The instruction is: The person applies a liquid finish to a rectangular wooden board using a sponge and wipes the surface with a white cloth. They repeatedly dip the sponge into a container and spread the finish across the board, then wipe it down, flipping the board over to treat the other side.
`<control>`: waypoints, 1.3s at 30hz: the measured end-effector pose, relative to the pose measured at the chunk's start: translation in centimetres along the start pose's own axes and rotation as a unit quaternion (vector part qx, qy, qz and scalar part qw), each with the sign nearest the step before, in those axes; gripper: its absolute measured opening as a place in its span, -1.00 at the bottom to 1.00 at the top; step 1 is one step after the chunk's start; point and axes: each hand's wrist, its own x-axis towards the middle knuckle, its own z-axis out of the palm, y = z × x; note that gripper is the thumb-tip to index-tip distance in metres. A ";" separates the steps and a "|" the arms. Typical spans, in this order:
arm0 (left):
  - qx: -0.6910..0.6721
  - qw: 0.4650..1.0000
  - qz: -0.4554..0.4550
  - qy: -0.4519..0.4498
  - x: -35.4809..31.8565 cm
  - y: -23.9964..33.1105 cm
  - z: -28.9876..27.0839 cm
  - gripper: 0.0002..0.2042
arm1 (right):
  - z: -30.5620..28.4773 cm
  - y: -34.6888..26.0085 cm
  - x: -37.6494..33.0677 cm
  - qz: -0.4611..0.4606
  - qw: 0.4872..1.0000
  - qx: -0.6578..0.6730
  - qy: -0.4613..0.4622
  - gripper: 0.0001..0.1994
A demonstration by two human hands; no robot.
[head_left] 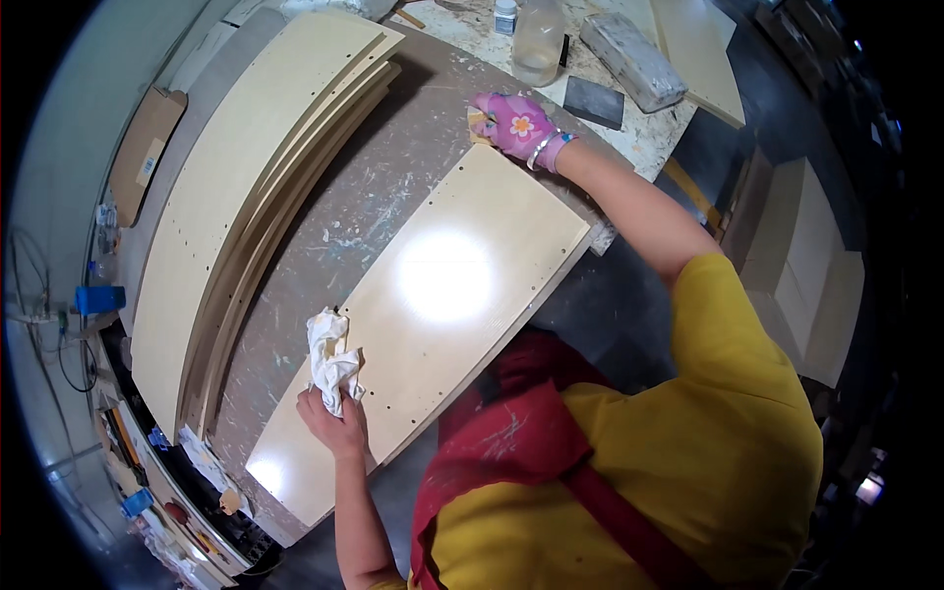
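Observation:
A pale wooden board point(472, 334) with small dark holes along its edges lies aslant on the worktable in front of me. Bright light reflects off its middle. My left hand point(334, 421) is bare, its fingers closed on a crumpled white cloth point(332, 354) that rests on the board's left part. At the board's far end is my right hand point(516, 126), in a pink glove with a flower print. Its fingers are closed round a small tan pad point(479, 128), perhaps sandpaper or a sponge, beside the board's end edge.
Several similar boards are stacked on the left of the paint-marked brown worktable point(354, 221). At the back stand a clear plastic bottle point(538, 44), a small white bottle point(504, 17), a dark grey block point(594, 102) and a wrapped grey block point(632, 61). An opened cardboard box point(801, 265) is at right.

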 end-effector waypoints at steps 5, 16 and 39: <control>0.000 1.000 0.006 0.001 0.2 0.6 -0.1 -0.75 | -0.2 0.8 0.4 0.018 0.996 0.077 0.043 -0.70; 0.024 1.000 -0.015 0.007 -0.4 -0.5 0.5 -0.75 | 0.2 -4.3 -4.3 0.155 0.789 0.587 0.095 -0.54; 0.083 0.981 -0.116 0.132 -6.3 -14.1 -8.7 -0.68 | 8.9 0.0 -9.6 0.127 0.697 0.704 0.038 -0.67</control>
